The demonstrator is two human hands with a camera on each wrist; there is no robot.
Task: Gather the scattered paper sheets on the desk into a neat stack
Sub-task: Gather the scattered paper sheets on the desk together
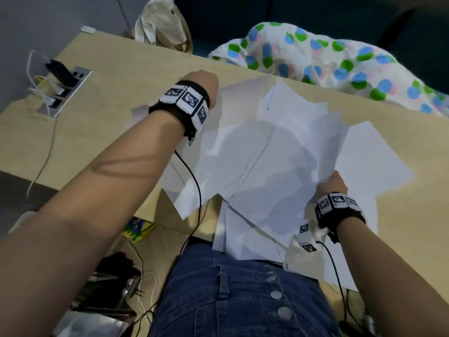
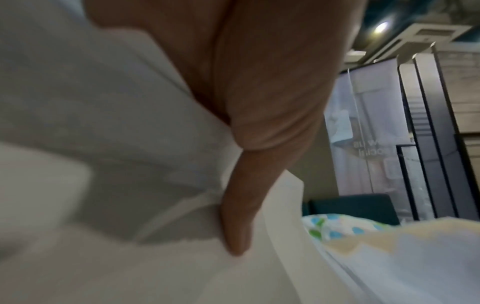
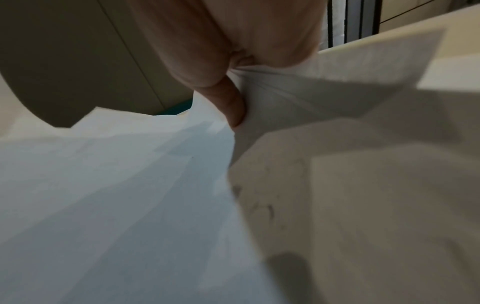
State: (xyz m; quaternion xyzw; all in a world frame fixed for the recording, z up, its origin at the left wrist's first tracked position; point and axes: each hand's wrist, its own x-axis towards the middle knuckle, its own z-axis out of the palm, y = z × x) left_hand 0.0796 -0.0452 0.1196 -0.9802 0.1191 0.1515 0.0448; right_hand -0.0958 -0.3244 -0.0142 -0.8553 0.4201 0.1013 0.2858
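My right hand point(image 1: 332, 183) is pinching paper sheets point(image 1: 279, 152) at their near right edge; the right wrist view is showing my thumb point(image 3: 233, 107) pressing against a bunched fold of several sheets, so I'm gripping more than one. My left hand point(image 1: 204, 81) is reaching across to the far left side of the pile. From the head view I'm only seeing the back of it, fingers hidden behind the paper. The left wrist view, blurry, is showing one finger point(image 2: 239, 222) lying straight down against a sheet with paper curving up around it; I can't tell whether I'm actually gripping there or just pressing.

The sheets are lying in a loose, overlapping fan across the middle of the wooden desk point(image 1: 102, 132), corners pointing every way, not squared up. Some are hanging over the near desk edge toward my denim skirt point(image 1: 243, 300). One sheet at the right is sticking out flat past my right hand.

Both wrists are wearing black bands with marker tags, cables trailing down from them.

Farther out: a power socket panel point(image 1: 65, 91) is sitting set into the desk's left side with white cables plugged in. A cream cloth bag point(image 1: 160, 23) is sitting at the far edge. A spotted blue-and-green fabric point(image 1: 328, 54) is lying beyond the desk's far side. Dark clutter and wires are lying on the floor to my left.
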